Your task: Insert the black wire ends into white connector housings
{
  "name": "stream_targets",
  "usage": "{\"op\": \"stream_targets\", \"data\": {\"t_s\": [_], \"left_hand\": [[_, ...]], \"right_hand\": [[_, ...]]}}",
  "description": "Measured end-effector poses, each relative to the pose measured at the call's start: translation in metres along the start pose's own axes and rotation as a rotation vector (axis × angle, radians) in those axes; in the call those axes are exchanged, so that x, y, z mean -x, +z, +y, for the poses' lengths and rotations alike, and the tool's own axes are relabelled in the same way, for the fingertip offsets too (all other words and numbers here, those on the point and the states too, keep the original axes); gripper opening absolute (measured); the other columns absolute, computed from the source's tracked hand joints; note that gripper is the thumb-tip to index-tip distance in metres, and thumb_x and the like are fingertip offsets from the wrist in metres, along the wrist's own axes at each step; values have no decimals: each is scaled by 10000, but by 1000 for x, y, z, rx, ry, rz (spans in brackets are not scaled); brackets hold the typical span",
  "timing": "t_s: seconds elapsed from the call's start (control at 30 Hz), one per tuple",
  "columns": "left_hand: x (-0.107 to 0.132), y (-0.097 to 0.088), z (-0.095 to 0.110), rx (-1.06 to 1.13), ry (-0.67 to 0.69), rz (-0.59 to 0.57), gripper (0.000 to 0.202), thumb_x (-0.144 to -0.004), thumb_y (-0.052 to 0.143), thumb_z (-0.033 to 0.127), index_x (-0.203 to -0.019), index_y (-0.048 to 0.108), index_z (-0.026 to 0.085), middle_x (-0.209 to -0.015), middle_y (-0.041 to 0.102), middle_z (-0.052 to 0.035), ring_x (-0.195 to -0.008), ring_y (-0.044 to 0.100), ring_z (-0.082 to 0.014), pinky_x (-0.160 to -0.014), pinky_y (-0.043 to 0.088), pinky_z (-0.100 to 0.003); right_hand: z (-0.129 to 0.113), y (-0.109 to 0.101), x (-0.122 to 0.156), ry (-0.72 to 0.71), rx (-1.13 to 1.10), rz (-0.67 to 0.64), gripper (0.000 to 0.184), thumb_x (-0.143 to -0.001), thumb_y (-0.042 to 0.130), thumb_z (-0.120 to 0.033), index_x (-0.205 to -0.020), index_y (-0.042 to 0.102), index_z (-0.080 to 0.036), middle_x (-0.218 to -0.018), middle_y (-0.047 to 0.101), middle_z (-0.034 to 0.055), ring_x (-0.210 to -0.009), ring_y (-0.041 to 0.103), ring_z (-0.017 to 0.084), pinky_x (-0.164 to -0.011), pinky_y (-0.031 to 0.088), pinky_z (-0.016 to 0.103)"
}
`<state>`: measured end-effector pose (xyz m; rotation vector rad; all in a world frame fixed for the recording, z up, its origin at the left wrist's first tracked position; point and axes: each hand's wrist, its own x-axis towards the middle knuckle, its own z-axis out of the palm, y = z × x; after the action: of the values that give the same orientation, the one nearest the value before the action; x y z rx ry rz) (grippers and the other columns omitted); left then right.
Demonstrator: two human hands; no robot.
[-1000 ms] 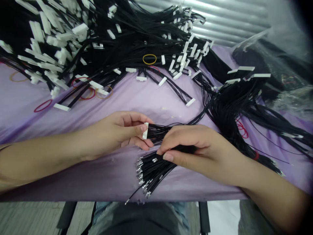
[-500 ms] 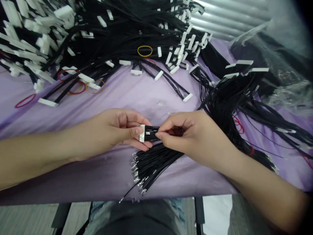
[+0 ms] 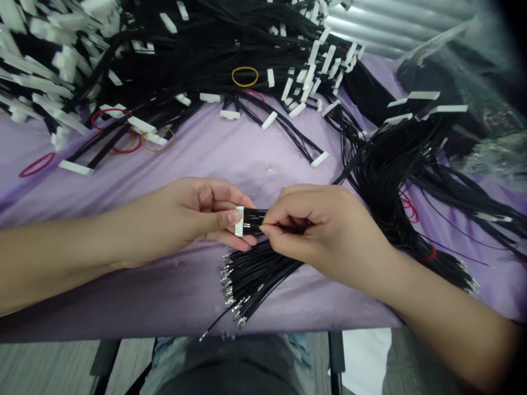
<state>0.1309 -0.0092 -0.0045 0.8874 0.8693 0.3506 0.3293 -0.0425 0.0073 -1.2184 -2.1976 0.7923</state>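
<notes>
White plastic connector (image 3: 239, 221) clamped by left hand (image 3: 193, 216), black wires (image 3: 263, 218) pinched by right hand (image 3: 329, 233) (both grips tight).

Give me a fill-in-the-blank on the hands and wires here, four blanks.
The white connector is pinched in the ____ hand.
The right hand pinches the black wires, whose loose wire ends below the hands finish in metal ____.
The rubber band lying on the wires at the top is ____.
The cloth under the wires is ____.

Missing words: left; crimp terminals; yellow; purple.
</notes>
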Motion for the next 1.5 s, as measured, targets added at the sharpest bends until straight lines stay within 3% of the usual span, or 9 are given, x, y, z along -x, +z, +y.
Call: {"op": "stream_targets", "data": {"t_s": [0.13,0.5,0.67,0.8,1.03,1.27,1.37,1.5], "left_hand": [[0,0,0,-2,-3,-2,95,-811,659,80,-867,655,156,-765,715,-18,-740,711,-161,-700,588,-178],[-1,-2,-3,-81,79,-6,52,-841,638,150,-879,671,165,-768,716,-16,-731,704,-153,-646,569,-135],[0,1,-3,-75,73,12,54,-842,623,139,-858,659,175,-776,720,-5,-737,707,-157,-668,573,-157],[0,0,-2,-78,85,-11,71,-855,610,145,-840,668,182,-762,724,1,-734,708,-143,-661,565,-129],[-1,3,-3,-41,72,26,91,-851,605,105,-824,660,171,-740,728,0,-723,721,-155,-674,578,-146],[-1,4,-5,1,52,64,50,-855,613,117,-852,654,145,-751,730,-11,-720,725,-172,-695,592,-181],[-1,3,-4,-24,56,67,59,-847,611,106,-877,653,136,-786,727,-23,-736,723,-176,-704,596,-197],[1,2,-3,0,109,80,83,-838,620,99,-906,649,136,-836,709,-39,-770,707,-165,-715,593,-201]], "right_hand": [[0,0,0,-60,38,-4,137,-746,637,-63,-615,627,-102,-594,494,-41,-561,412,14,-525,305,161],[0,4,-1,-11,126,43,157,-724,629,-53,-586,592,-116,-562,470,-45,-530,398,28,-503,291,200],[3,4,-1,-55,44,15,162,-755,639,-70,-608,596,-121,-587,475,-45,-561,422,28,-527,320,186],[1,2,0,7,-24,-22,149,-777,647,-87,-634,625,-121,-594,506,-47,-561,442,24,-545,339,183],[-3,6,1,19,83,-12,160,-811,639,-109,-654,639,-132,-590,544,-40,-546,448,48,-533,332,213],[-3,17,3,-10,238,1,133,-861,569,-111,-759,655,-108,-740,610,34,-685,541,122,-607,403,251],[0,18,5,-76,310,14,175,-891,535,-140,-763,651,-109,-736,606,42,-694,541,141,-629,420,270],[4,11,10,-311,461,138,159,-903,543,-184,-840,671,-114,-853,647,81,-800,546,192,-736,439,346]]}}
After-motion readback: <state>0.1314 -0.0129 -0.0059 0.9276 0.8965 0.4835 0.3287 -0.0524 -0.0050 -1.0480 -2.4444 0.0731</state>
